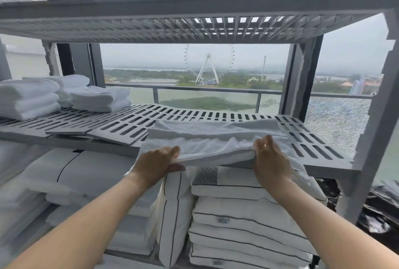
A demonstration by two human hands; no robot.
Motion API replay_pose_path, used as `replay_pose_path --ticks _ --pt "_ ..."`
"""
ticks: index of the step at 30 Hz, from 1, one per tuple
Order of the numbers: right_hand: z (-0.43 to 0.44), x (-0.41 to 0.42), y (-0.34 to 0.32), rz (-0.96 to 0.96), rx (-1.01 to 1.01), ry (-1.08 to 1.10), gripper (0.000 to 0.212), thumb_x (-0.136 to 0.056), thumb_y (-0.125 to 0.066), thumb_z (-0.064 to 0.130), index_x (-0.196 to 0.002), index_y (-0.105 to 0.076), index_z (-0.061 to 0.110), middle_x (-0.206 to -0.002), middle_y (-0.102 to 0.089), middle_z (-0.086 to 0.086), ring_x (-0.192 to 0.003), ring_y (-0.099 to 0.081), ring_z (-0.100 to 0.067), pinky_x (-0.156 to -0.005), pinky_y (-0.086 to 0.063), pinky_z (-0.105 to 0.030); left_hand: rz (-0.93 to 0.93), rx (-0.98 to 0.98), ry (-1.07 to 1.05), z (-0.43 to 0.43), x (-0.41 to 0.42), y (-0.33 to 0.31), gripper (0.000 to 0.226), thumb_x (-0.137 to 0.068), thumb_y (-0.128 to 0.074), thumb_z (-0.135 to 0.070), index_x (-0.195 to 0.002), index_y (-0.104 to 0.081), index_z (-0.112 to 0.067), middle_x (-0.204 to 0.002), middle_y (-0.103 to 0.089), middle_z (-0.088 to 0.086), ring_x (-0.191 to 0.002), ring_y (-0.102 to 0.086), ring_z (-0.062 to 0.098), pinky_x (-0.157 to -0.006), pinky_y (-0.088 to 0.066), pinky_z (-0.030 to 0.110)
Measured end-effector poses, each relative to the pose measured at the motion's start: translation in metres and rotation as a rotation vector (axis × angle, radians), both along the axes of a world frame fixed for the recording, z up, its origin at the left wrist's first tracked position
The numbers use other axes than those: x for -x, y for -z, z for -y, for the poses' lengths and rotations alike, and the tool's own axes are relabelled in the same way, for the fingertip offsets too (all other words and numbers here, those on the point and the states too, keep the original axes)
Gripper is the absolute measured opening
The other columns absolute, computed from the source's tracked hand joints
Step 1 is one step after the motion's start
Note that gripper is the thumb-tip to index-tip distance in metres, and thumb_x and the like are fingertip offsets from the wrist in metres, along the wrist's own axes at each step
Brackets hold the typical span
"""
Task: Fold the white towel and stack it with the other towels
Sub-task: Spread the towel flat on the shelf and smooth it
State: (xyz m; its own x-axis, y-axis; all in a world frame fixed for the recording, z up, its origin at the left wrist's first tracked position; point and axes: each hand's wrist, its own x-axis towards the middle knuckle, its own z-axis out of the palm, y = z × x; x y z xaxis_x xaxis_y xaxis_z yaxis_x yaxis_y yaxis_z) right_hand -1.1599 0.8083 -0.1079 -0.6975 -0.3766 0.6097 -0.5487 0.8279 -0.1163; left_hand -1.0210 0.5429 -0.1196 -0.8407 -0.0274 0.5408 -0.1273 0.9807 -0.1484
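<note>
Two bare hands hold a partly folded white terry towel at the front edge of a grey slotted plastic shelf. The left hand pinches the towel's near left end, thumb under and fingers over; the right hand grips the near right end with curled fingers. Well apart, at the shelf's far left, sit stacks of folded white towels. Below lie white pillows with dark piping.

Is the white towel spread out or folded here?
Partly folded: the white towel lies layered on the shelf, with the left hand and right hand gripping its doubled near edge. Fold count: cannot tell.
</note>
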Motion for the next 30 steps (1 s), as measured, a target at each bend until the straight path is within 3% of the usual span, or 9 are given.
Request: replay_pose_path --ticks 2,6,9,14,19,24,28,30 --pt "0.0 0.002 0.0 0.005 0.004 -0.006 0.029 -0.085 -0.04 0.0 -0.11 -0.047 0.012 -0.116 -0.042 -0.008 -0.099 -0.049 -0.028 -0.065 -0.033 -0.033 -0.037 0.018 0.009 0.0 0.002 -0.002 0.064 -0.077 -0.021 -0.07 -0.097 -0.047 -0.016 -0.087 -0.061 0.0 -0.068 -0.06 0.022 -0.056 -0.042 0.03" --pt "0.0 0.009 0.001 -0.008 -0.019 -0.046 0.019 -0.088 -0.04 0.004 -0.104 -0.048 0.011 -0.111 -0.048 -0.007 -0.098 -0.05 -0.027 -0.066 -0.033 -0.031 -0.081 0.027 -0.005 -0.006 0.016 -0.006 0.037 -0.091 -0.043 -0.049 -0.101 -0.051 -0.013 -0.094 -0.057 0.003 -0.085 -0.058 0.024 -0.057 -0.037 0.03" --pt "0.004 0.018 0.003 0.015 -0.016 -0.101 0.016 -0.089 -0.038 0.007 -0.099 -0.05 0.011 -0.107 -0.05 -0.007 -0.097 -0.051 -0.028 -0.067 -0.036 -0.033 -0.056 -0.087 -0.042 -0.014 0.03 -0.006 0.028 -0.094 -0.047 -0.038 -0.106 -0.048 -0.013 -0.107 -0.054 0.004 -0.1 -0.052 0.025 -0.065 -0.041 0.033" --pt "0.022 0.049 0.003 0.071 0.02 -0.203 0.023 -0.09 -0.037 0.01 -0.098 -0.059 0.01 -0.105 -0.057 -0.008 -0.1 -0.051 -0.027 -0.073 -0.041 -0.034 -0.042 -0.247 -0.076 -0.013 0.059 0.001 0.023 -0.097 -0.036 -0.036 -0.104 -0.042 -0.015 -0.096 -0.063 0.009 -0.085 -0.061 0.031 -0.064 -0.042 0.034" --pt "0.049 0.101 -0.011 0.177 -0.094 -0.213 0.026 -0.09 -0.034 0.016 -0.101 -0.057 0.017 -0.111 -0.061 -0.007 -0.106 -0.051 -0.027 -0.076 -0.037 -0.033 0.088 -0.161 -0.15 0.007 0.104 -0.016 0.031 -0.099 -0.032 -0.034 -0.12 -0.038 -0.013 -0.101 -0.066 0.017 -0.093 -0.062 0.036 -0.071 -0.042 0.036" --pt "0.078 0.163 -0.02 0.264 -0.257 -0.235 0.017 -0.091 -0.031 0.016 -0.092 -0.046 0.024 -0.113 -0.059 -0.008 -0.112 -0.048 -0.027 -0.082 -0.043 -0.04 0.254 -0.002 -0.161 0.034 0.166 -0.029 0.026 -0.096 -0.041 -0.03 -0.113 -0.05 -0.013 -0.098 -0.061 0.01 -0.093 -0.06 0.027 -0.073 -0.042 0.032" --pt "0.086 0.219 -0.019 0.257 -0.331 -0.262 0.03 -0.093 -0.033 0.017 -0.119 -0.045 0.021 -0.126 -0.051 -0.007 -0.118 -0.042 -0.027 -0.093 -0.043 -0.045 0.352 0.216 -0.136 0.06 0.218 -0.028 0.036 -0.095 -0.042 -0.013 -0.131 -0.045 -0.015 -0.109 -0.052 0.007 -0.108 -0.055 0.024 -0.088 -0.048 0.034" --pt "0.089 0.245 -0.018 0.22 -0.342 -0.267 0.028 -0.092 -0.034 0.013 -0.117 -0.045 0.017 -0.123 -0.046 -0.01 -0.115 -0.043 -0.028 -0.092 -0.042 -0.043 0.354 0.256 -0.145 0.07 0.244 -0.027 0.033 -0.097 -0.038 -0.014 -0.129 -0.047 -0.014 -0.11 -0.05 0.007 -0.106 -0.054 0.025 -0.087 -0.049 0.035"
